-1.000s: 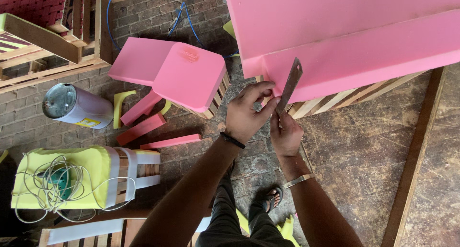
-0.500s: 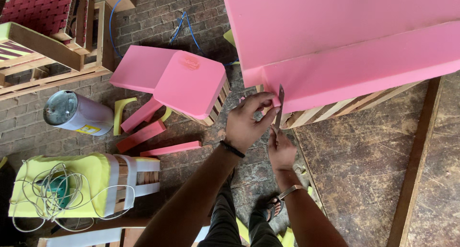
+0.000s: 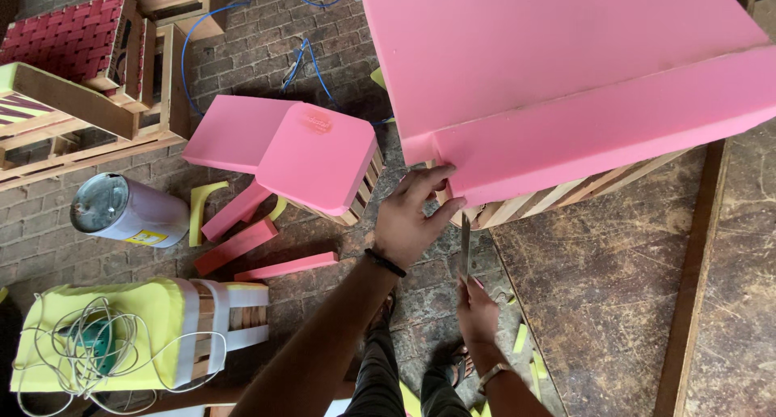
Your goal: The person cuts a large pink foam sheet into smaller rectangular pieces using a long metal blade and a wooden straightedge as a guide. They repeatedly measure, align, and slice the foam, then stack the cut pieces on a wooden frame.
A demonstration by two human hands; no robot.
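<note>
Head view, looking down: our left hand (image 3: pixel 412 219) sits spread open on the corner of the big pink foam slab (image 3: pixel 566 86), pinning it to the slatted wooden frame (image 3: pixel 550 203) so it stays flat. Our right hand (image 3: pixel 477 308) is closed around a long knife (image 3: pixel 466 247), blade up right at the foam's edge.

big pink foam slab (image 3: pixel 566 77) atop slatted wood frame; thin metal blade (image 3: pixel 466 243) upright below its edge

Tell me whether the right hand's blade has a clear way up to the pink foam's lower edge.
Probably yes: the right hand points the blade upward, open space above; the left hand touches the pink foam just beside.
</note>
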